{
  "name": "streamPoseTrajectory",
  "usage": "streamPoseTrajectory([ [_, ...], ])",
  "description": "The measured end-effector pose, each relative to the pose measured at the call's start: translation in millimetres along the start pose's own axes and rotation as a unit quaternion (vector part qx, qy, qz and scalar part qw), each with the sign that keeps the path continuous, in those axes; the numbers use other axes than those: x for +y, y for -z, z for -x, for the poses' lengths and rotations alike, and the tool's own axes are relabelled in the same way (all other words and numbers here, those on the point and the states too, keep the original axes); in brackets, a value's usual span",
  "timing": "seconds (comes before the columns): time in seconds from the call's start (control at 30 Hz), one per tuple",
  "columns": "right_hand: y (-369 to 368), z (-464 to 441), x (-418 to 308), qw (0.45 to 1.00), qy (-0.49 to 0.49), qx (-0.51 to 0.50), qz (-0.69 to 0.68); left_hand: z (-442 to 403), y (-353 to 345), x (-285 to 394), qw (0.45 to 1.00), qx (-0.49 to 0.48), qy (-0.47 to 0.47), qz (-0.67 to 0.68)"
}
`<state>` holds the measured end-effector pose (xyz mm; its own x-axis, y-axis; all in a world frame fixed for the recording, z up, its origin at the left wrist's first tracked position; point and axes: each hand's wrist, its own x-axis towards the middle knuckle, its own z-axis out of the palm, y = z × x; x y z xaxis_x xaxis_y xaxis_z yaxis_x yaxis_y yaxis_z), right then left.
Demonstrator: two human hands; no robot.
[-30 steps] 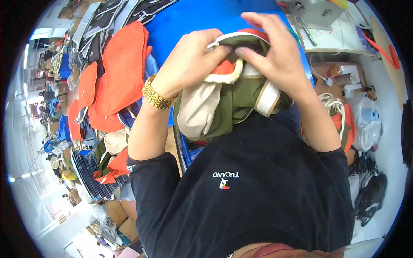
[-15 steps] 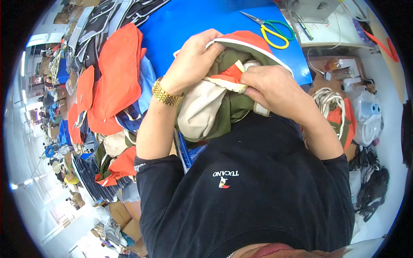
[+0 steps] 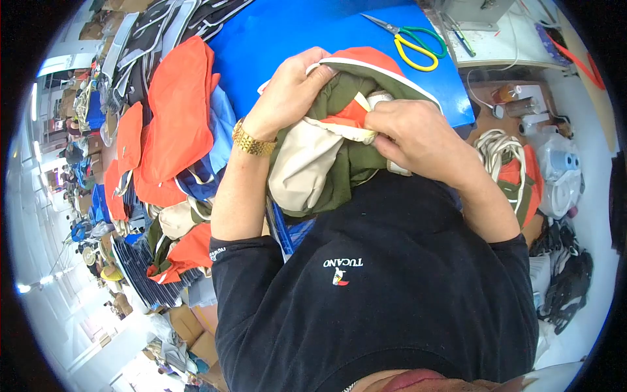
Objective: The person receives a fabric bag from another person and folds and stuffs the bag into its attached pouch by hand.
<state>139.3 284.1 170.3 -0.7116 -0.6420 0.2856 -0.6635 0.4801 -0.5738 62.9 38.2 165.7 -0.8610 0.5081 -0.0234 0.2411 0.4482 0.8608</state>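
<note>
A bundled fabric piece in olive green, beige and orange lies over the near edge of the blue work surface. My left hand, with a gold watch at the wrist, is closed on its white-piped upper edge. The fingers of my right hand pinch a cream-edged orange part inside the fold, and their tips are partly hidden. Beyond my right hand, scissors with one green and one yellow handle rest on the blue surface.
Orange fabric pieces and dark panels with light edging are piled at the left. At the right are a bundle of white cords, clear bottles and a white worktop with a pen-like tool.
My right hand came down from the upper edge, its spread fingers closing on the cream-edged part. The orange outer side of the fabric and the scissors came into view.
</note>
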Motion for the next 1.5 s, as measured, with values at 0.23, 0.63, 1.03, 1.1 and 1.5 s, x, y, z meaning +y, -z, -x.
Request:
streamPoseTrajectory([
  [0.23,1,-2,0,1.0,-0.007,0.005,-0.009,-1,-15,-15,0.987,0.064,0.014,0.145],
  [0.63,-3,-4,-2,0.999,-0.006,0.015,-0.031,-8,-27,-31,0.956,0.066,0.043,0.282],
  [1.03,-8,0,3,0.998,-0.003,0.062,-0.025,12,-14,8,0.987,-0.035,0.043,0.148],
  [1.1,-10,0,3,0.997,0.0,0.071,-0.029,12,-17,-3,0.974,-0.025,0.072,0.212],
  [1.5,-13,-2,5,0.998,-0.008,0.047,-0.034,10,-25,-19,0.908,0.051,0.123,0.398],
])
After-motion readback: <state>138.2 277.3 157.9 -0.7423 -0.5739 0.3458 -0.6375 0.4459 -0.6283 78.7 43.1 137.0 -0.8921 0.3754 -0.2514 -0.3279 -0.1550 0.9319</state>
